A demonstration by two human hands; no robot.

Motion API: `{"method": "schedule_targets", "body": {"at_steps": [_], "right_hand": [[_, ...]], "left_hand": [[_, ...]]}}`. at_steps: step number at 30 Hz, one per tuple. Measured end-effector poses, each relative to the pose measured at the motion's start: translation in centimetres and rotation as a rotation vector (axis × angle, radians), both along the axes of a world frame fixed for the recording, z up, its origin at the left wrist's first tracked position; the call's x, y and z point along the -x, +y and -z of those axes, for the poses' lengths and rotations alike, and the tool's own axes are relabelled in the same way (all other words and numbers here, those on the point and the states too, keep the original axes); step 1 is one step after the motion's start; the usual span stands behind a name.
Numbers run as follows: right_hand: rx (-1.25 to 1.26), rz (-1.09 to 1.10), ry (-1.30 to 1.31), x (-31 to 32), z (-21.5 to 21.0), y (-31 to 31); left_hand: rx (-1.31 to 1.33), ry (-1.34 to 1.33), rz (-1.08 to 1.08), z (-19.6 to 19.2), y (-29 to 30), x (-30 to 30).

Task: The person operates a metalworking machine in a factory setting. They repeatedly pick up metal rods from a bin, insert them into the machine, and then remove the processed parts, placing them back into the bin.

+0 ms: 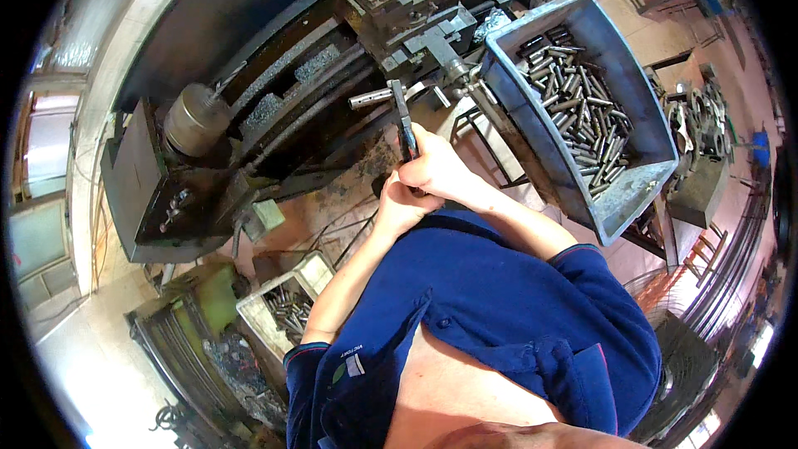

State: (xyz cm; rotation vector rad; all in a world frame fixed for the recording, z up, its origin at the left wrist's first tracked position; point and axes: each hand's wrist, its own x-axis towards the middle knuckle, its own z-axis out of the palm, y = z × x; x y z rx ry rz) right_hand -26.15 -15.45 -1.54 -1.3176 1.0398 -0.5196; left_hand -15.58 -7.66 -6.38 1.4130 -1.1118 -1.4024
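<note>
both hands' fingers (428, 168) grip a caliper (405, 120); grey bin (532, 129) holds metal rods (582, 108).

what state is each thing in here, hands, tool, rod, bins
right hand: closed around the caliper
left hand: closed, touching the caliper's lower end
caliper: upright, top end at the rod
metal rod: lying level
grey bin: open, part full
white bin: open, holding rods

The only label I see is a small white tag with a green mark (347, 368) on my blue shirt (499, 308).
</note>
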Motion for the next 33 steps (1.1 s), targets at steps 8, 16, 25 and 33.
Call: {"method": "schedule_targets", "body": {"at_steps": [8,16,25,33], "right_hand": [[-0.151,0.154,-0.261,2.5,1.9,0.3],[-0.109,0.409,-0.478,11.1,0.7,0.6],[-0.415,0.326,-1.302,23.5,4.4,-4.0],[-0.395,0.247,-0.949,15.0,3.0,-3.3]], "left_hand": [[-0.079,-0.235,0.028,-1.4,-0.1,3.0],[0.097,-0.391,0.351,-4.4,-1.2,3.2],[0.179,-0.69,-0.029,1.0,6.1,-7.2],[0.056,-0.183,-0.868,4.7,21.2,-18.4]]}}
